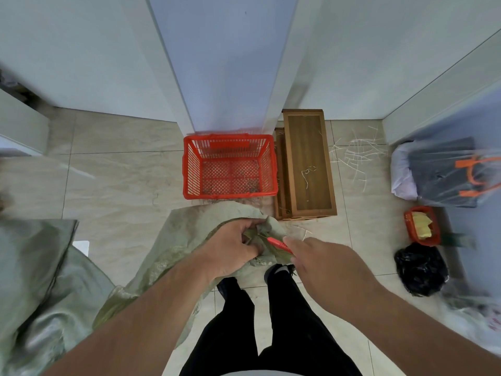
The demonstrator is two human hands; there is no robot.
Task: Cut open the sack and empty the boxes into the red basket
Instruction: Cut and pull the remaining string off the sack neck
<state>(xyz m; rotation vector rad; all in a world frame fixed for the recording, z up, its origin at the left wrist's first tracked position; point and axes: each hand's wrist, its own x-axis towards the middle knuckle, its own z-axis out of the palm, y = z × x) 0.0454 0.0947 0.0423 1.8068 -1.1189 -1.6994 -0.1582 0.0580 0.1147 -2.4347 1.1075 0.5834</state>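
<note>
A pale green woven sack (pixel 179 240) stands on the floor in front of my legs. My left hand (pixel 233 245) grips its bunched top. My right hand (pixel 322 264) holds a red cutter (pixel 279 244) whose tip touches the sack's gathered neck next to my left fingers. The red basket (pixel 230 168) sits on the tiles just beyond the sack, against a white pillar, with only scraps of debris inside. No boxes are visible; the sack hides its contents.
Wooden trays (pixel 307 164) lie right of the basket, with cut white strips (pixel 355 156) on the floor. A plastic-wrapped bag (pixel 444 172), a small red bin (pixel 421 225) and a black bag (pixel 421 270) sit at right. More green sacks (pixel 40 280) lie at left.
</note>
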